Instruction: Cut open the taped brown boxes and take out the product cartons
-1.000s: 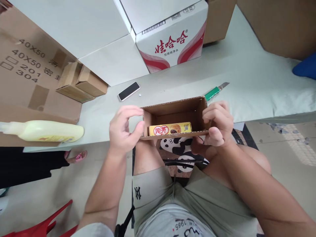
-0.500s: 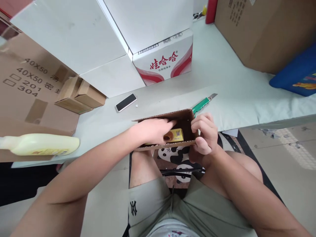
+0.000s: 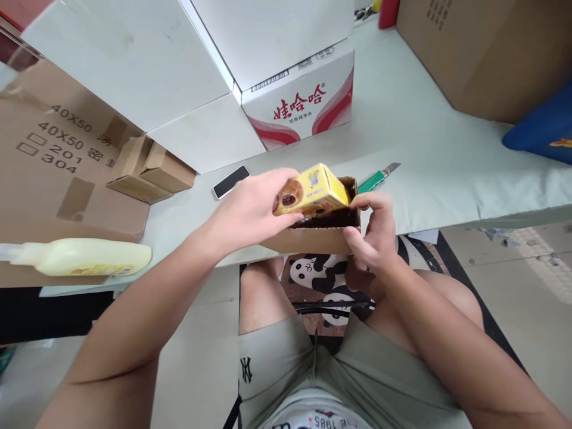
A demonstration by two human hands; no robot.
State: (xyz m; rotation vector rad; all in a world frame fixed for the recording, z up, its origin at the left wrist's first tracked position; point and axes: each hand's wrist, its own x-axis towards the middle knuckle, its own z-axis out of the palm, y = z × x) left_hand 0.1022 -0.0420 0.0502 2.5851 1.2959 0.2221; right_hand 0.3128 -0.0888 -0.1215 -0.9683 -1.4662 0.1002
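My left hand (image 3: 263, 205) grips a small yellow printed box (image 3: 308, 190), thumb below and fingers over its far side. The yellow box is tilted above the opening of a brown cardboard box (image 3: 313, 240), partly over its rim. The right hand (image 3: 373, 232) pinches the cardboard box at its right end, index finger on the top edge and thumb at the near corner. A green utility knife (image 3: 373, 180) with its blade out lies on the table just beyond the right hand. What else lies in the cardboard box is hidden in shadow and behind my left hand.
A phone (image 3: 231, 180) lies beyond my left hand. White cartons (image 3: 299, 110) stand at the back, with small brown boxes (image 3: 165, 170) and a large carton on the left. A pale yellow bottle (image 3: 93, 256) lies at left. A blue container (image 3: 540, 131) stands right.
My left hand has lifted the yellow box up out of the cardboard box, where it lay half a second ago. The right hand stays at the cardboard box's right end.
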